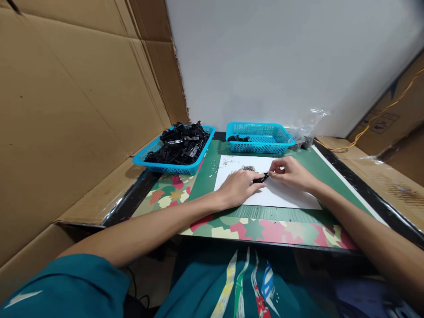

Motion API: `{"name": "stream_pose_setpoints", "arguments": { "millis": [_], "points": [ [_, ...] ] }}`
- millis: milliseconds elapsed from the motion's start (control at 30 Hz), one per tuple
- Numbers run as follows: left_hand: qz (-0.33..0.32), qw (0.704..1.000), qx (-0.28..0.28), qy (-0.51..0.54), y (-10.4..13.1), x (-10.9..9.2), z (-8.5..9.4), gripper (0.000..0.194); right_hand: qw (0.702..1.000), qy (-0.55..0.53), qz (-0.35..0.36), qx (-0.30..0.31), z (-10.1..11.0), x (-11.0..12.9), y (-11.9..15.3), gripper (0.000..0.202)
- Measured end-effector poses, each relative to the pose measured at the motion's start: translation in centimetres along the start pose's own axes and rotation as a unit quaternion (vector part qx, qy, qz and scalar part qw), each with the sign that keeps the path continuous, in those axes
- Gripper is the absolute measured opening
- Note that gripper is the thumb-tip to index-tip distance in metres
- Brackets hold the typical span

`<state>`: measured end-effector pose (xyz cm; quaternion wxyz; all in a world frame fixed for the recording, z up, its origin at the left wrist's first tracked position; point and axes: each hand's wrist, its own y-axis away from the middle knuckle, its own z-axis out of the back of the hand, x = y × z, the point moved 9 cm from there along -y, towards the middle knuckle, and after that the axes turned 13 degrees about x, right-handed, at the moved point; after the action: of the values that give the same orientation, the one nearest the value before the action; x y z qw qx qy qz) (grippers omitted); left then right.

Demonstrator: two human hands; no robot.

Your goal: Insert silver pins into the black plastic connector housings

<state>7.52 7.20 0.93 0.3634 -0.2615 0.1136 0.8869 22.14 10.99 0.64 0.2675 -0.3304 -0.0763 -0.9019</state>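
Over a white sheet (291, 198), my left hand (239, 187) grips a small black part (260, 179) between thumb and fingers. My right hand (289, 173) is pinched at the part's right end; whatever its fingertips hold is too small to make out. A pile of tiny metal pieces (248, 168) lies on the sheet just beyond my left hand, and more are scattered at the sheet's upper left corner.
A blue basket (179, 168) heaped with black parts stands at the back left. Another blue basket (261, 148) behind the sheet holds a few black parts. Clear plastic bags (303, 134) sit beside it. Cardboard walls (66, 97) rise at the left and right.
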Motion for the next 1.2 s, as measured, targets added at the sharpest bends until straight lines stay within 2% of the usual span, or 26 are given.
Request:
{"name": "stream_pose_setpoints", "arguments": {
  "millis": [367, 667, 1000, 1067, 1200],
  "points": [
    [-0.009, 0.999, -0.006, -0.043, 0.0, 0.0, -0.3, 0.041, 0.996, 0.085, 0.008, -0.018, 0.0, 1.3, 0.5, 0.007],
    [0.007, 1.000, -0.004, -0.029, 0.0, 0.1, -0.4, 0.043, 0.992, 0.114, 0.039, -0.027, -0.4, 2.1, 0.6, 0.020],
    [0.032, 0.999, 0.011, -0.003, 0.1, 0.3, -0.1, 0.044, 0.998, 0.032, 0.011, 0.055, 0.0, 0.2, 0.9, 0.033],
    [0.035, 0.999, 0.012, -0.004, 0.1, 0.2, -0.1, 0.043, 0.999, 0.021, 0.010, 0.037, 0.5, 0.0, 1.2, 0.034],
    [0.041, 0.999, 0.012, -0.004, 0.2, 0.1, 0.1, 0.043, 0.993, 0.048, 0.031, -0.106, 3.5, 0.8, 2.2, 0.046]
  ]
}}
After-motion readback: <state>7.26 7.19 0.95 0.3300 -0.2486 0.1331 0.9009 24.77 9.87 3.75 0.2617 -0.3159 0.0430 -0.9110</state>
